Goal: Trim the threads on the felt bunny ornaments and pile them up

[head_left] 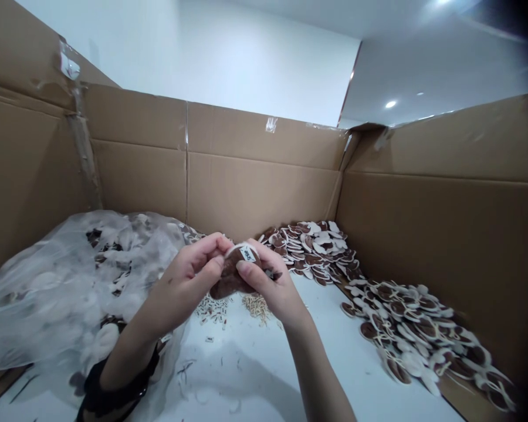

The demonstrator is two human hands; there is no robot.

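Note:
A small brown plush piece (229, 280) with a white edge and a white printed label is held up between both hands, above the white table. My left hand (198, 271) pinches its left edge between thumb and fingers. On the other side my right hand (268, 280) grips the piece, thumb pressed on the front just below the label and fingers behind. Something small and dark sticks out by the right fingers; its kind I cannot make out. Below the hands lie a heap of small labels (211, 310) and a heap of short beige pieces (256, 308).
A clear plastic bag (39, 305) of white and brown plush pieces fills the left. Piles of brown-and-white plush pieces (321, 243) lie at the back right and, with cords, at the right (405, 328). Cardboard walls (264, 181) surround the white table (246, 375), where thread scraps lie.

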